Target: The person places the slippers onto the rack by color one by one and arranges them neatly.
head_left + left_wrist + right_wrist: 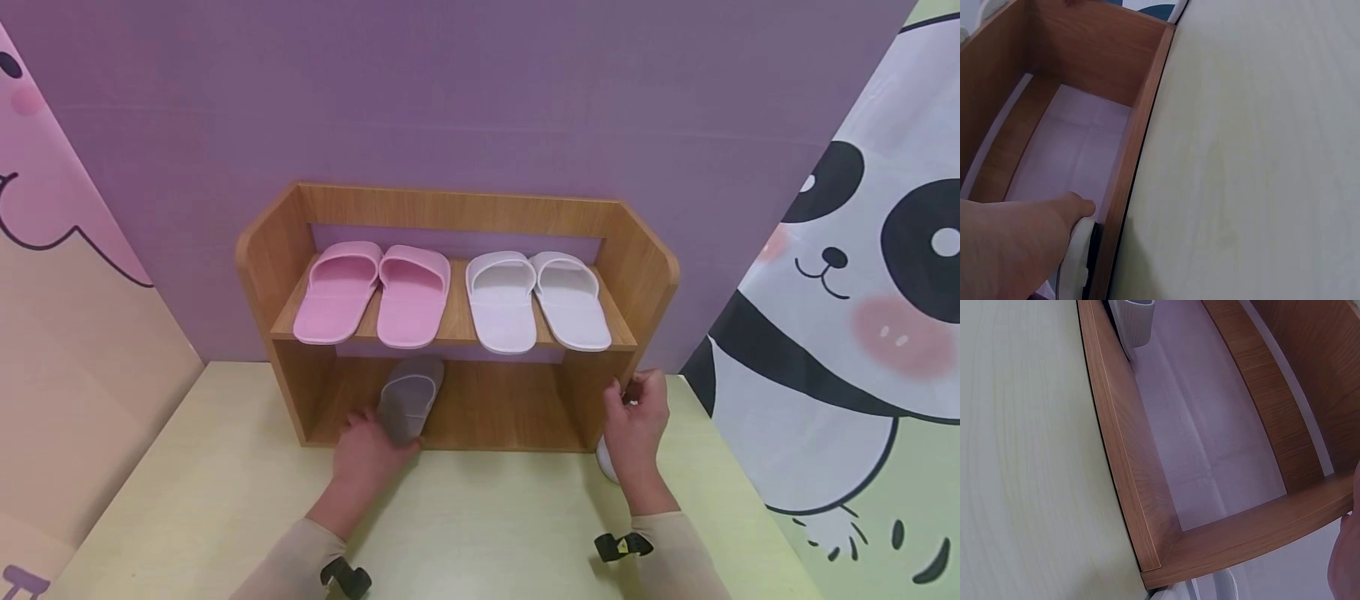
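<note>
A grey slipper [408, 400] lies on the bottom shelf of the wooden shoe rack [510, 408], left of its middle, toe toward the back. My left hand [371, 450] grips its open end, with the thumb [1075, 203] at the sole's edge in the left wrist view. At the rack's right side panel, my right hand [637, 429] holds the front edge, thumb and fingers curled; contact is partly hidden. Behind that hand, outside the rack, part of a pale slipper [606, 462] shows on the table. The right wrist view catches only a strip of the hand [1342, 556].
On the upper shelf stand a pink pair of slippers [412, 300] and a white pair [501, 304]. The rack stands on a pale wood table [495, 525] against a purple backdrop [450, 100]. A panda picture [847, 317] covers the right panel.
</note>
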Action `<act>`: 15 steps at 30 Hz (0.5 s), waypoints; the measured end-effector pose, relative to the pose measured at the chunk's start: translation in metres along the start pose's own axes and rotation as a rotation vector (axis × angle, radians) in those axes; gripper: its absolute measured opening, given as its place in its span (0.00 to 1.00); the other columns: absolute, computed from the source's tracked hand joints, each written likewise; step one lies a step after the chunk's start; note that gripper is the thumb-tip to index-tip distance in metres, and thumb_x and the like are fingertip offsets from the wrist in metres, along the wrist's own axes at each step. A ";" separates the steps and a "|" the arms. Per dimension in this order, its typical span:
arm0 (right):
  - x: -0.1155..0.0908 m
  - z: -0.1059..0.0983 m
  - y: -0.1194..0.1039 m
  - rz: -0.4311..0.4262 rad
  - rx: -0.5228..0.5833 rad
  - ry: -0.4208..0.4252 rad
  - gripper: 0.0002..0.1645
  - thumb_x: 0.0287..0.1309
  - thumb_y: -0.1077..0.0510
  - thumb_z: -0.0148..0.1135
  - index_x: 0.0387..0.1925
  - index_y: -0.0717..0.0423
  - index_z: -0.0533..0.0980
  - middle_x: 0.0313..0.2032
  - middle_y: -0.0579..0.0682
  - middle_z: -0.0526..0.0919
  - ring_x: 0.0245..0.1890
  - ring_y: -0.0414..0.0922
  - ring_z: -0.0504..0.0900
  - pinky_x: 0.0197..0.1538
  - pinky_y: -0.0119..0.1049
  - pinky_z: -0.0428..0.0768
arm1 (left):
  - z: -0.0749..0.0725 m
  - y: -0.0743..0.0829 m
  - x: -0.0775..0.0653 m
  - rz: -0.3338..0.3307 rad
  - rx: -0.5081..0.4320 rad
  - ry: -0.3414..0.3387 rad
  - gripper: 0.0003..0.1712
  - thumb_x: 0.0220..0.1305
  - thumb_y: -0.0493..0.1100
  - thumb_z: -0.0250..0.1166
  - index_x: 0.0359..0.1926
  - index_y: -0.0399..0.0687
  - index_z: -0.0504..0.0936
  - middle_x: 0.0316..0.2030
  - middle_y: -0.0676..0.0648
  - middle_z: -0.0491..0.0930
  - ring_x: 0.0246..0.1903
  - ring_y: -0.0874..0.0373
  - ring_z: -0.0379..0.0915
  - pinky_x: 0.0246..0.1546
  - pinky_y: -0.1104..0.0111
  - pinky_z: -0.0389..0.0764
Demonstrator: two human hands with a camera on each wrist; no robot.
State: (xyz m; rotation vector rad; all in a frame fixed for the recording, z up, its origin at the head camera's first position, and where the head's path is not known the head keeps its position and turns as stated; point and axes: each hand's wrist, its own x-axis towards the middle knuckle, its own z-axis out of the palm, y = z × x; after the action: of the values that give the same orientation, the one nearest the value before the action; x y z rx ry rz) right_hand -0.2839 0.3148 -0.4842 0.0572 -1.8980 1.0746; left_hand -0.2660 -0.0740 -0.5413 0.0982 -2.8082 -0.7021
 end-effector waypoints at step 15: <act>0.000 0.001 -0.002 0.030 0.005 -0.001 0.07 0.73 0.70 0.62 0.45 0.67 0.71 0.46 0.60 0.79 0.40 0.39 0.78 0.41 0.26 0.75 | 0.001 0.003 -0.008 0.034 0.003 -0.066 0.64 0.52 0.74 0.80 0.66 0.20 0.73 0.46 0.30 0.74 0.45 0.33 0.80 0.43 0.44 0.89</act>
State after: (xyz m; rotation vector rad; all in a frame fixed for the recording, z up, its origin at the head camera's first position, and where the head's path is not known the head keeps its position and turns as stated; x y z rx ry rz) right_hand -0.2836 0.3123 -0.4830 0.0321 -1.9024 1.0999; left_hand -0.2585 -0.0700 -0.5422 0.0282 -2.8664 -0.7065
